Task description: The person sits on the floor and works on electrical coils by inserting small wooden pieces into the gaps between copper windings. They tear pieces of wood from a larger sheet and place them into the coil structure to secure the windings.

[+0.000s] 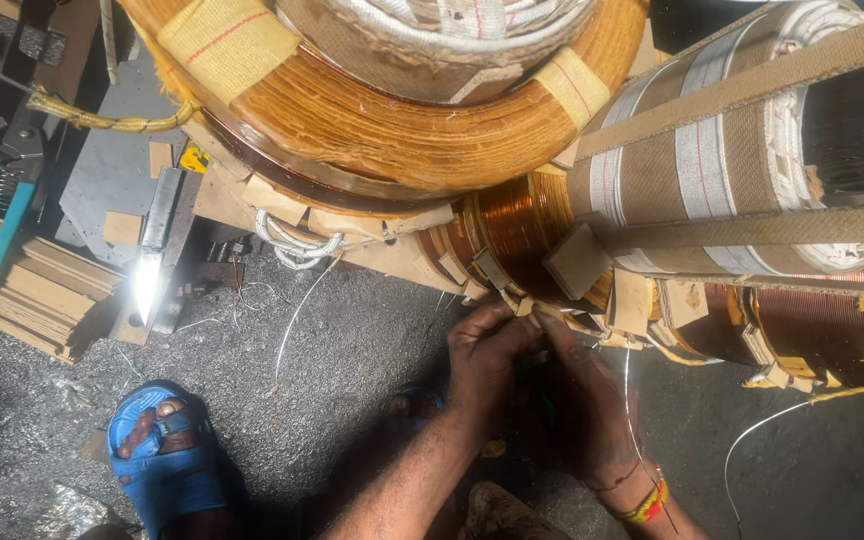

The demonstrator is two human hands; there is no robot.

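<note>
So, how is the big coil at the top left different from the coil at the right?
The top-left coil is wrapped in amber-yellow tape with yellow cloth patches; the right coil is wrapped in brown and white cloth bands. The top-left coil shows its round top, while the right coil shows its side, crossed by flat tan straps. Both sit above bare copper windings, near where the left hand and right hand work.
</note>
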